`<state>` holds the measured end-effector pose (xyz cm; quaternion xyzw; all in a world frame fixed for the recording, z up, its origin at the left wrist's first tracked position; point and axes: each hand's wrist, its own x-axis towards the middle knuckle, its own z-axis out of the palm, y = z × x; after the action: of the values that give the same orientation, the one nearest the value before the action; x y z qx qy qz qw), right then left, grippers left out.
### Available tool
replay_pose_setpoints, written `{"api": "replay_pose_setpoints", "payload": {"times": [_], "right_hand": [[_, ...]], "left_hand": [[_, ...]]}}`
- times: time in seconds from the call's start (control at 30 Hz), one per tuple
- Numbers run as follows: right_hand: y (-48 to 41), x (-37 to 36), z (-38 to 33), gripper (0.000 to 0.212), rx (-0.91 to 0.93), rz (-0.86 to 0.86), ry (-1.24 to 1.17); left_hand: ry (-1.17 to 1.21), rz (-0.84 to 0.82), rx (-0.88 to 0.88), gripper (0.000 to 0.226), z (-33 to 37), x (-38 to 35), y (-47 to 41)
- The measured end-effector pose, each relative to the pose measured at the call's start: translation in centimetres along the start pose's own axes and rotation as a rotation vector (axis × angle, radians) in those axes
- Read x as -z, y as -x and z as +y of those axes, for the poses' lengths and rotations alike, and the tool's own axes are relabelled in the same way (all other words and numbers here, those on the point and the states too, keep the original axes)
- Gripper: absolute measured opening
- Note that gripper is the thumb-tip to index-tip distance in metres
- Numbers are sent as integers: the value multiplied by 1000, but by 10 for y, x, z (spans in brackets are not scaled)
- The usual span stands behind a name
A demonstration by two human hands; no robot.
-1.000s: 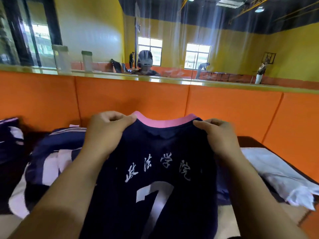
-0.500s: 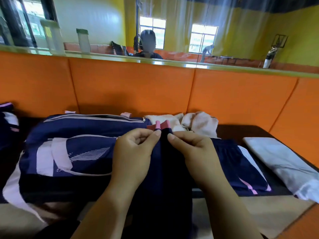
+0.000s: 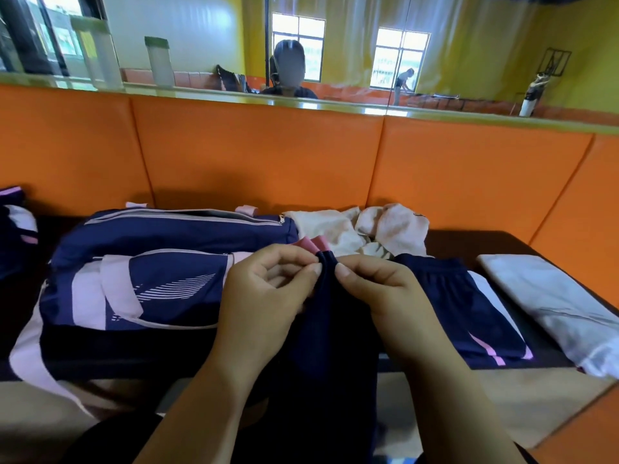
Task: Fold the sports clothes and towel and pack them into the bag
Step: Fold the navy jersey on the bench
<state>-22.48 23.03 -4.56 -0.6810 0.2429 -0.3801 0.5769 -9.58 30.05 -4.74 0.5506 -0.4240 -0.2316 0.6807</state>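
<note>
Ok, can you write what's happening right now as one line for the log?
step: jersey held folded | left hand: pinches jersey | right hand: pinches jersey | bag: left of hands | shorts: lying right

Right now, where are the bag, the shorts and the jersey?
bag (image 3: 184, 236): head view, navy panel under the zip
shorts (image 3: 469, 306): head view, middle of the navy leg
jersey (image 3: 335, 329): head view, dark cloth under its pink collar

Daylight from the windows (image 3: 298, 45) fills the room; below my fingers (image 3: 351, 271) shadow deepens, straight lines bow toward the edges, detail slightly soft throughout.
</note>
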Motion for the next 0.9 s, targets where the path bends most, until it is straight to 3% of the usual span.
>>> {"api": "replay_pose_setpoints", "payload": {"times": [0.1, 0.2, 0.3, 0.4, 0.6, 0.8, 0.9], "right_hand": [[1, 3, 2, 21, -18, -39, -77], [1, 8, 4, 23, -14, -86, -126], [1, 9, 4, 27, -24, -148, -160], [2, 9, 1, 28, -22, -206, -194], [8, 15, -11, 32, 3, -273, -128], [17, 18, -4, 30, 119, 38, 409], [23, 16, -4, 32, 183, 163, 505]], "left_hand": [[-79, 19, -65, 17, -6, 3, -2], [-259, 29, -149, 36, -11, 11, -6], [-362, -171, -195, 50, -8, 17, -11], [-175, -340, -91, 39, -2, 20, -15], [-224, -196, -198, 15, 3, 19, -18], [-439, -134, -432, 13, 16, 22, -30], [-520, -195, -522, 21, 31, 23, -36]]}}
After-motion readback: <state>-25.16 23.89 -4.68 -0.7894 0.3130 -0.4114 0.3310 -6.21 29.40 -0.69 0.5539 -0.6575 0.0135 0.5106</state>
